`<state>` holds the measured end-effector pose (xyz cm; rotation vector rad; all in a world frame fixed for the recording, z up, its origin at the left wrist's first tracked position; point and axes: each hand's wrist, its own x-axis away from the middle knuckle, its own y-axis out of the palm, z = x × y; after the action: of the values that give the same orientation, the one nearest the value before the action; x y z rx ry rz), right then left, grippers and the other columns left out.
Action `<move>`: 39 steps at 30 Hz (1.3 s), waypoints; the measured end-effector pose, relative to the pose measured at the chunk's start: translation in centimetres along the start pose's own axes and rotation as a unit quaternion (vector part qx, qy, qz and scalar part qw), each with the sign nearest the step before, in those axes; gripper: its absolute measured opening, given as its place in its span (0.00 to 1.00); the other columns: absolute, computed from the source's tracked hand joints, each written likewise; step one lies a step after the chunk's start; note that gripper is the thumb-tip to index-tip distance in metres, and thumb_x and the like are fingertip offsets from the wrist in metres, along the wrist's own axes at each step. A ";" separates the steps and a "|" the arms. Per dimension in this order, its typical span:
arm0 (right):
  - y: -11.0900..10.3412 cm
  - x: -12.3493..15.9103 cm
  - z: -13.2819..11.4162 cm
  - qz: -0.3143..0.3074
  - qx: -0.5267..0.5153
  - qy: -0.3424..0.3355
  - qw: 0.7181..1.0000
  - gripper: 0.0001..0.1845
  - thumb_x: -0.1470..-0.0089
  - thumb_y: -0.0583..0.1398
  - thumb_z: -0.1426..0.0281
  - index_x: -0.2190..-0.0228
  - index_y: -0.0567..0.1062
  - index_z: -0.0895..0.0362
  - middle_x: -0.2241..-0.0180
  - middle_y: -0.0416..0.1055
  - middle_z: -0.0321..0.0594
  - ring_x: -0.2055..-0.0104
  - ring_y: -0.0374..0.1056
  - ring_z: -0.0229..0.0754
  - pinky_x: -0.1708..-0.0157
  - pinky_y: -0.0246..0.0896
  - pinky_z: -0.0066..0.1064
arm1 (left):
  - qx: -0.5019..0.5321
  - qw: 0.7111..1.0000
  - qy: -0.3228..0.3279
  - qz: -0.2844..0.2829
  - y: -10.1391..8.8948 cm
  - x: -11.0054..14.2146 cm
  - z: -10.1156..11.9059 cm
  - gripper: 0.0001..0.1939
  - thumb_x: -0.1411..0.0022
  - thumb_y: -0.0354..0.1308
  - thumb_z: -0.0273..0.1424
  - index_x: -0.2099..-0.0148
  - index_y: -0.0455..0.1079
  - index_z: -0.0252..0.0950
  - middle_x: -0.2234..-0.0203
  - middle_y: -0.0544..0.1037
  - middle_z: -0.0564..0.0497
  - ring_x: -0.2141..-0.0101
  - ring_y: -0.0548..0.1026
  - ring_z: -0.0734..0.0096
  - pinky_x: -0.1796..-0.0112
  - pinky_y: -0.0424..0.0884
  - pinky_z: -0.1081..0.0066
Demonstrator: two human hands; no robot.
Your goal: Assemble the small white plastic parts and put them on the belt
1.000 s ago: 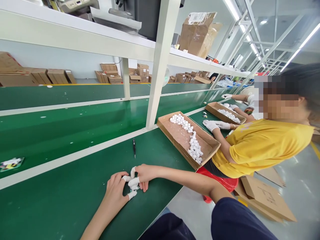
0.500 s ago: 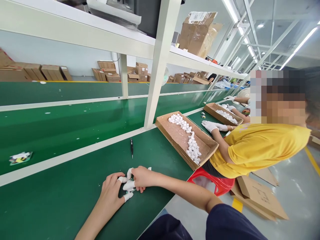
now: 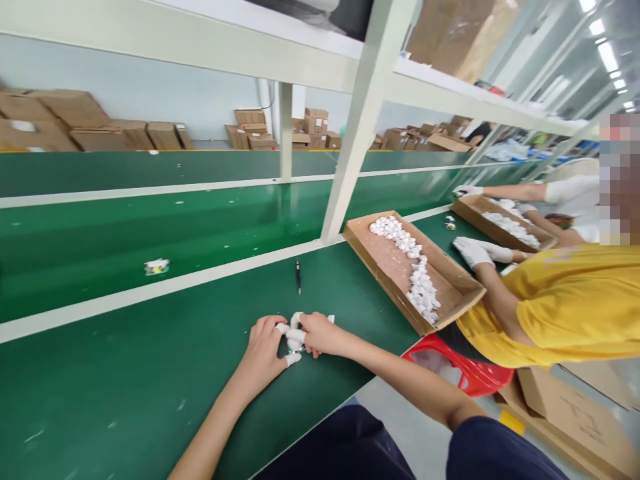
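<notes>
My left hand [image 3: 265, 347] rests on the green work surface, thumb and index finger closed round the edges of a small circuit board [image 3: 297, 349]. From the other side my right hand [image 3: 323, 333] presses its fingers onto the same board and a white piece on it. White finger cots cover several fingertips of both hands. Most of the board is hidden beneath the fingers. Just beyond my hands lies a black pen-like tool [image 3: 299, 277], untouched.
A cardboard tray [image 3: 360, 240] of small white pieces stands to the right. Beside it a person in a yellow shirt [image 3: 575, 300] works with white gloves. On the green conveyor belt [image 3: 90, 233] lies another circuit board [image 3: 157, 267]. A white post [image 3: 350, 147] rises behind the tool.
The view has swung left, so the scene sits further right. The board on the belt has travelled right relative to the post. Both hands stay together on their board.
</notes>
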<state>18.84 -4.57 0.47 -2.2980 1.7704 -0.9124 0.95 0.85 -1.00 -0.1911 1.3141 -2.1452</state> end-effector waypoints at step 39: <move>0.5 0.2 -1.7 -0.009 0.124 0.033 0.992 0.05 0.54 0.50 0.77 0.72 0.61 0.57 0.86 0.67 0.31 0.89 0.62 0.36 0.89 0.54 0.22 | 0.012 1.000 -0.012 -0.007 -0.1 1.1 1.2 0.20 0.51 0.66 0.34 0.60 0.59 0.37 0.57 0.65 0.50 0.54 0.61 0.61 0.55 0.61 0.61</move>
<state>17.60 -4.45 1.70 -2.1526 1.5595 -1.1523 0.55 -0.62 -0.50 -0.2162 1.2770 -2.1637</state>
